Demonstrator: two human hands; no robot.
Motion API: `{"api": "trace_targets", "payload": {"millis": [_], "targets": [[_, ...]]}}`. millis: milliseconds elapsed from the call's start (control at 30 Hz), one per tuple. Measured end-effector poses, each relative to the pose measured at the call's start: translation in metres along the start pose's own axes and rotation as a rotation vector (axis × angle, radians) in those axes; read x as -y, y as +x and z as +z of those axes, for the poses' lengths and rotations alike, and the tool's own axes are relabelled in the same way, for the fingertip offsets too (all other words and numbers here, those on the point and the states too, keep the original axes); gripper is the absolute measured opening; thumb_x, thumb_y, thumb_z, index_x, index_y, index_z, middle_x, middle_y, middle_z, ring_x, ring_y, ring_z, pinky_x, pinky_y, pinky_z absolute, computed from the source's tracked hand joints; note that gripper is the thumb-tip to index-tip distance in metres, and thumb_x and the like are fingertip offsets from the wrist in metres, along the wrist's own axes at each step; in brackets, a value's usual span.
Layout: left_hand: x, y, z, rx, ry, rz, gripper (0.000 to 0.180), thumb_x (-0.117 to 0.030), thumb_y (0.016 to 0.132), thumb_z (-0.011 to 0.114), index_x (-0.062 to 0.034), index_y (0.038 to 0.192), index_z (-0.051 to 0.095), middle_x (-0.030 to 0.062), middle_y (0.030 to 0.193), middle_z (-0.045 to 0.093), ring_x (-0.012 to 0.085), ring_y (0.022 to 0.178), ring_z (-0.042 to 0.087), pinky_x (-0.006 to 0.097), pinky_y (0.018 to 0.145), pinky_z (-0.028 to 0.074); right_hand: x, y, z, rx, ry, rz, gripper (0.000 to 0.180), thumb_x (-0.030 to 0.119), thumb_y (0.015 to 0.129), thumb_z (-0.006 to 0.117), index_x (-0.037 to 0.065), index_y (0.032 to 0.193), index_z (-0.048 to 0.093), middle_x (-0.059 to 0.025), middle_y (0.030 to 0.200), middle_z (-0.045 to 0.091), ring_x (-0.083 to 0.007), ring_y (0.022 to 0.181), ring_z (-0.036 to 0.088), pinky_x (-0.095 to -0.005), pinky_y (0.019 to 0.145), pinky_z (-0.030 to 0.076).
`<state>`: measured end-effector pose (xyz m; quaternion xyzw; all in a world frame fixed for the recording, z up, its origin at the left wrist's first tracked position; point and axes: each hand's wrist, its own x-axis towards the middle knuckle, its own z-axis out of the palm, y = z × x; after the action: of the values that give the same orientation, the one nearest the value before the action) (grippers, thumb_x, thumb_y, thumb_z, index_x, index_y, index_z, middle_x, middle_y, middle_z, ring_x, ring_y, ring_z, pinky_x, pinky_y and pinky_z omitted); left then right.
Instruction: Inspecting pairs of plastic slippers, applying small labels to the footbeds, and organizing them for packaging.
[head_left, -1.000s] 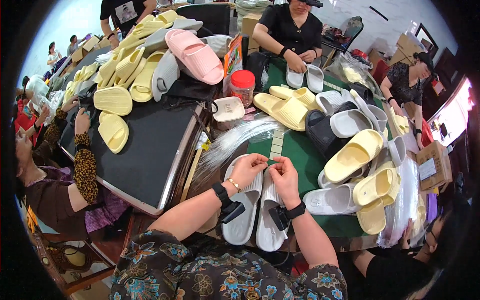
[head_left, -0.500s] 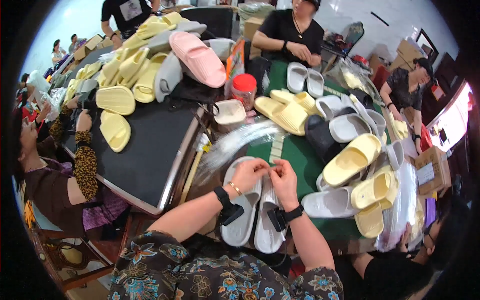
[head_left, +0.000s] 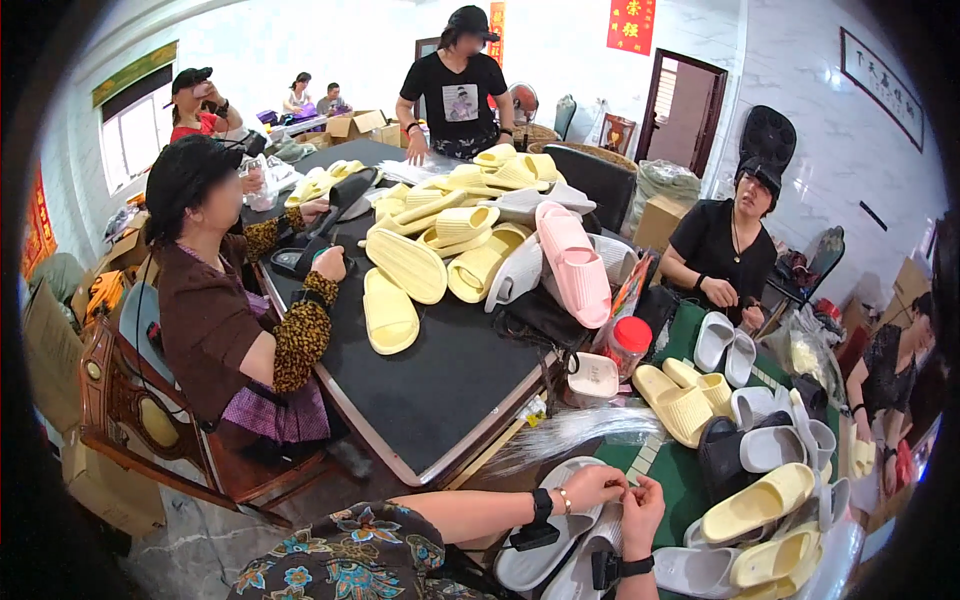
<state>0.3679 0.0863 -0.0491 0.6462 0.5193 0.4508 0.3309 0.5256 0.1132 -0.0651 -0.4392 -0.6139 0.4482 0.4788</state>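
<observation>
My left hand [head_left: 596,488] and my right hand [head_left: 643,507] meet over a pair of light grey slippers at the table's near edge. Thumb and fingers are pinched together on each, the tips almost touching. What they hold is too small to make out. Below my left wrist lies one grey slipper [head_left: 525,562]; beside it the other grey slipper [head_left: 588,560] is partly covered by my right hand and wrist. Just beyond my hands, a fanned bundle of thin clear plastic strips [head_left: 565,432] lies on the table.
Right of my hands, yellow slippers [head_left: 757,503] and grey slippers crowd the green tabletop [head_left: 668,468]. A red-lidded jar [head_left: 628,345] and a white tub [head_left: 593,378] stand beyond. Yellow slippers [head_left: 406,266] and a pink slipper [head_left: 572,262] heap on the black table [head_left: 440,385]. Several co-workers surround the tables.
The view has swung left and up, so my hands and the slippers appear lower and farther right. My fingers stay pinched together. The co-worker at left now holds a dark slipper in clear view.
</observation>
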Motion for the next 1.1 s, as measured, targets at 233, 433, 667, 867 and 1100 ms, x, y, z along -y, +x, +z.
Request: {"api": "trace_targets", "payload": {"millis": [233, 433, 667, 867, 1100], "targets": [[0.006, 0.006, 0.003, -0.034, -0.063, -0.034, 0.013, -0.015, 0.085, 0.064, -0.0041, 0.093, 0.064, 0.0109, 0.082, 0.066, 0.0225, 0.075, 0.065, 0.032, 0.067, 0.050, 0.007, 0.003, 0.001, 0.022, 0.019, 0.052, 0.027, -0.004, 0.080, 0.059, -0.003, 0.106, 0.054, -0.0039, 0.077, 0.061, -0.0079, 0.065, 0.055, -0.0217, 0.058, 0.045], [0.017, 0.007, 0.007, -0.057, 0.061, 0.111, 0.011, -0.013, 0.083, 0.063, -0.0041, 0.091, 0.063, 0.0107, 0.084, 0.065, 0.0278, 0.080, 0.064, 0.036, 0.070, 0.050, -0.004, 0.006, 0.000, 0.033, 0.121, 0.084, 0.024, -0.004, 0.079, 0.060, -0.003, 0.102, 0.055, -0.0042, 0.074, 0.061, -0.0077, 0.063, 0.055, -0.0219, 0.058, 0.045], [0.020, 0.004, 0.013, -0.019, 0.075, 0.125, 0.012, -0.013, 0.080, 0.064, -0.0037, 0.088, 0.064, 0.0119, 0.086, 0.064, 0.0298, 0.082, 0.063, 0.038, 0.072, 0.050, 0.010, 0.002, -0.003, 0.005, 0.145, 0.105, 0.017, -0.001, 0.080, 0.060, -0.004, 0.097, 0.058, -0.0041, 0.072, 0.062, -0.0085, 0.062, 0.055, -0.0233, 0.057, 0.045], [0.024, 0.001, 0.016, -0.048, 0.059, 0.140, 0.012, -0.013, 0.080, 0.064, -0.0036, 0.087, 0.064, 0.0122, 0.085, 0.065, 0.0302, 0.082, 0.063, 0.038, 0.073, 0.050, 0.007, 0.001, -0.007, 0.069, 0.249, 0.256, 0.033, -0.008, 0.077, 0.060, -0.005, 0.109, 0.052, -0.0063, 0.077, 0.065, -0.0113, 0.064, 0.060, -0.0224, 0.061, 0.049], [0.017, 0.003, 0.008, -0.104, -0.067, -0.029, 0.013, -0.015, 0.084, 0.064, -0.0031, 0.089, 0.065, 0.0101, 0.087, 0.066, 0.0267, 0.083, 0.064, 0.036, 0.073, 0.050, 0.018, 0.005, -0.003, 0.090, -0.034, 0.144, 0.006, 0.002, 0.081, 0.061, -0.003, 0.083, 0.062, -0.0016, 0.071, 0.062, -0.0079, 0.063, 0.054, -0.0233, 0.058, 0.044]]}}
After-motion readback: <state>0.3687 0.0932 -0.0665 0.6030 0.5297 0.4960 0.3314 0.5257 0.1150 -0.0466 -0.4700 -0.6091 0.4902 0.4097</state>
